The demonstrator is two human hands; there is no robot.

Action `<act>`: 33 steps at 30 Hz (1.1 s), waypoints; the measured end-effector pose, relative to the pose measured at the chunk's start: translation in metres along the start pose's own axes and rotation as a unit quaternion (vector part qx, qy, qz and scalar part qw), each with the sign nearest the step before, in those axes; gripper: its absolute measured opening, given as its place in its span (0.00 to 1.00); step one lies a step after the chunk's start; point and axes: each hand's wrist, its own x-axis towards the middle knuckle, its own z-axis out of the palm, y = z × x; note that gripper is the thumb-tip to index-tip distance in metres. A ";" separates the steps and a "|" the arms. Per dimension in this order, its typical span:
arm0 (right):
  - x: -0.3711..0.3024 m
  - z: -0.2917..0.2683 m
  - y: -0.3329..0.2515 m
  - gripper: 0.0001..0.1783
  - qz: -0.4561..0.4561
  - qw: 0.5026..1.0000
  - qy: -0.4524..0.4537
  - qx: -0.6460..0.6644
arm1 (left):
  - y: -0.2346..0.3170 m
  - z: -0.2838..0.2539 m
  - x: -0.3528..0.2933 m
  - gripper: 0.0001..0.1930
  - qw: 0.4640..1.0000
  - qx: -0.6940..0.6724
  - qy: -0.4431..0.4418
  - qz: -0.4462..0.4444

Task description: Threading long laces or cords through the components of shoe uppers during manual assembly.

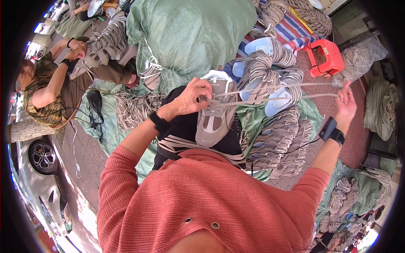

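Laces (pixel 316 96) stretch taut from shoe (pixel 216 128); L hand (pixel 194 96) pinches close in, R hand (pixel 346 104) w/ fingers closed on far lengths. Prob. mid-lacing; next pull needs even tension.

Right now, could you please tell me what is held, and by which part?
Right hand: laces, at the end away from the shoe. Left hand: cannot tell.

A bulging green woven sack (pixel 190 40) stands at top centre, with red, white and blue striped woven fabric (pixel 291 30) to its right. Further right, a red plastic item (pixel 334 57), perhaps a tipped stool, lies on reddish paving (pixel 355 107). At far left, a silver car (pixel 40 181) sits near a tree trunk (pixel 31 131).
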 end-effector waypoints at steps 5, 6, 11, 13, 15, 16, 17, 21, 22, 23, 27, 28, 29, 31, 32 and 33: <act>0.017 -0.046 -0.060 0.07 -0.036 0.992 0.112 0.053 | -0.008 0.003 0.011 0.14 0.997 0.072 0.003 -0.016; 0.011 -0.038 -0.060 0.07 -0.050 0.992 0.104 0.044 | -0.009 0.001 0.012 0.15 0.998 0.039 -0.002 -0.048; 0.004 -0.051 -0.022 0.12 0.008 0.990 -0.093 -0.106 | 0.001 0.015 0.028 0.10 0.988 0.150 -0.009 0.018; -0.019 0.003 0.034 0.18 0.104 0.967 -0.064 -0.224 | 0.010 0.022 0.027 0.07 0.973 0.221 0.055 0.037; -0.055 0.057 0.085 0.19 0.155 0.908 0.015 -0.388 | 0.005 0.033 0.030 0.08 0.972 0.223 0.067 0.043; -0.068 0.054 0.107 0.17 0.159 0.893 -0.052 -0.418 | 0.002 0.038 0.032 0.09 0.971 0.221 0.073 0.052; -0.088 0.072 0.127 0.16 0.189 0.882 -0.117 -0.416 | -0.001 0.037 0.032 0.07 0.977 0.199 0.064 0.032; -0.145 0.096 0.197 0.11 0.220 0.834 -0.312 -0.398 | 0.002 -0.009 0.013 0.06 0.929 -0.328 0.112 -0.131; -0.156 0.100 0.209 0.12 0.220 0.808 -0.338 -0.429 | -0.003 -0.026 -0.001 0.06 0.908 -0.349 0.187 -0.135; -0.165 0.100 0.215 0.12 0.220 0.811 -0.335 -0.427 | -0.003 -0.047 -0.014 0.08 0.907 -0.305 0.230 -0.175; -0.189 0.110 0.231 0.08 0.058 0.792 -0.364 -0.487 | -0.039 -0.115 -0.108 0.18 0.886 -0.087 0.245 -0.384; -0.191 0.109 0.232 0.06 0.042 0.789 -0.348 -0.504 | -0.036 -0.120 -0.112 0.21 0.863 0.031 0.179 -0.472; -0.191 0.101 0.241 0.06 0.016 0.804 -0.334 -0.491 | -0.033 -0.117 -0.117 0.21 0.864 0.031 0.175 -0.471; -0.195 0.101 0.242 0.05 0.054 0.803 -0.341 -0.486 | -0.018 -0.109 -0.123 0.22 0.838 0.302 -0.048 -0.451; -0.197 0.101 0.243 0.04 0.092 0.801 -0.348 -0.479 | -0.018 -0.100 -0.113 0.21 0.901 0.226 -0.018 -0.369; -0.199 0.102 0.244 0.03 0.073 0.797 -0.344 -0.491 | -0.011 -0.087 -0.099 0.20 0.948 0.147 0.015 -0.283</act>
